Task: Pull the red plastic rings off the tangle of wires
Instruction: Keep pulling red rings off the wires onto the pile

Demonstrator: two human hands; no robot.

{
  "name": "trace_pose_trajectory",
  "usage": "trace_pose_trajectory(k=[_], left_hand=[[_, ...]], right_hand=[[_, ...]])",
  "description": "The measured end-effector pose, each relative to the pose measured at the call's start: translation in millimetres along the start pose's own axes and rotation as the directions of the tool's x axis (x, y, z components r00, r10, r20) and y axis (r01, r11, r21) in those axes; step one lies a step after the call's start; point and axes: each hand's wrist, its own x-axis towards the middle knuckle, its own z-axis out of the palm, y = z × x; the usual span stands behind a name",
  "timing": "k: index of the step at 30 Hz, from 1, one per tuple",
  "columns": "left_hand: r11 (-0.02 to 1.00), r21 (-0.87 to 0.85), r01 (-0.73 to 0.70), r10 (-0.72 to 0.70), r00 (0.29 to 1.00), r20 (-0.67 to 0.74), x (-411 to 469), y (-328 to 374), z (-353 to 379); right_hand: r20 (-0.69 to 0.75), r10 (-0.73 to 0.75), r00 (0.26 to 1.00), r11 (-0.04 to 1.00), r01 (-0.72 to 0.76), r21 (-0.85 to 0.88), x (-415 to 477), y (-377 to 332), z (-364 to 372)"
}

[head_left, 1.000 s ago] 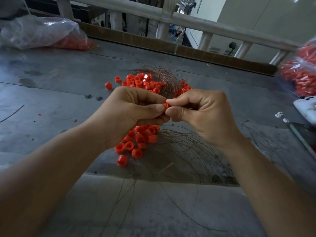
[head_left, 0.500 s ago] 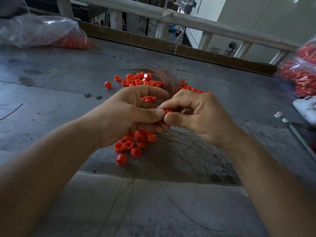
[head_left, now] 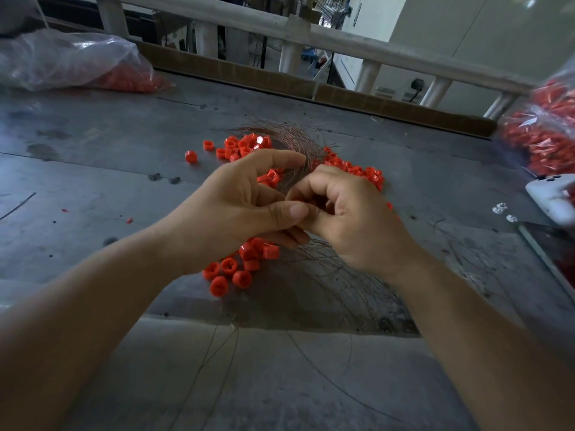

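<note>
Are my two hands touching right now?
Touching. In the head view the thumb of the left hand presses against the curled fingers of the right hand.

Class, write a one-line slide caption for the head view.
Left hand and right hand pinch a ring from the wires over a table strewn with rings.

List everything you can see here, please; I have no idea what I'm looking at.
table: one, grey, fills the view.
red rings: many, red, heaps under and beyond the hands.
wires: one tangle, coppery, among the rings.
pinched ring: one, red, barely showing between the fingertips.
bags: two, clear, holding red parts, far left and right edge.
white device: one, white, right edge.
railing: one, pale, behind the table.
left hand: one, pinching the ring, centre.
right hand: one, fingers curled, pinching it too.
</note>
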Motion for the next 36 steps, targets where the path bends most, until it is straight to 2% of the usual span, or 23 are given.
trace_pose_trajectory(k=[5,9,14,17,24,27,31,36], left_hand=[[0.999,-0.024,-0.026,0.026,1.000,-0.005,-1.5,1.3,0.2],[0.997,-0.074,0.034,-0.036,0.999,-0.024,-0.1,0.3,0.5],[0.982,-0.169,0.086,-0.087,0.996,0.001,0.3,3.6,-2.7],[0.972,-0.213,0.095,-0.096,0.995,0.007,0.8,5.8,-5.1],[0.916,-0.401,0.005,-0.049,0.994,-0.100,4.4,8.5,-13.3],[0.892,-0.451,-0.023,-0.025,0.995,-0.100,4.0,9.5,-15.5],[0.913,-0.408,-0.019,-0.023,0.995,-0.097,3.4,10.0,-15.1],[0.958,-0.282,-0.051,-0.019,0.971,-0.240,4.5,9.4,-15.6]], right_hand=[[-0.020,-0.004,1.000,0.998,0.006,0.067,0.0,-0.3,3.2],[0.039,0.043,0.998,0.980,-0.049,0.195,0.5,-0.3,1.8],[0.042,0.039,0.998,0.914,-0.052,0.403,-1.0,-1.9,2.0],[0.040,0.033,0.999,0.898,-0.047,0.438,0.0,-0.3,0.8],[0.201,0.131,0.971,0.745,-0.230,0.626,2.6,5.0,-3.6],[0.224,0.142,0.964,0.720,-0.256,0.645,2.0,3.5,-3.9],[0.192,0.182,0.964,0.759,-0.262,0.596,2.2,2.5,-7.2],[0.074,0.228,0.971,0.860,-0.236,0.453,2.5,0.3,-15.6]])
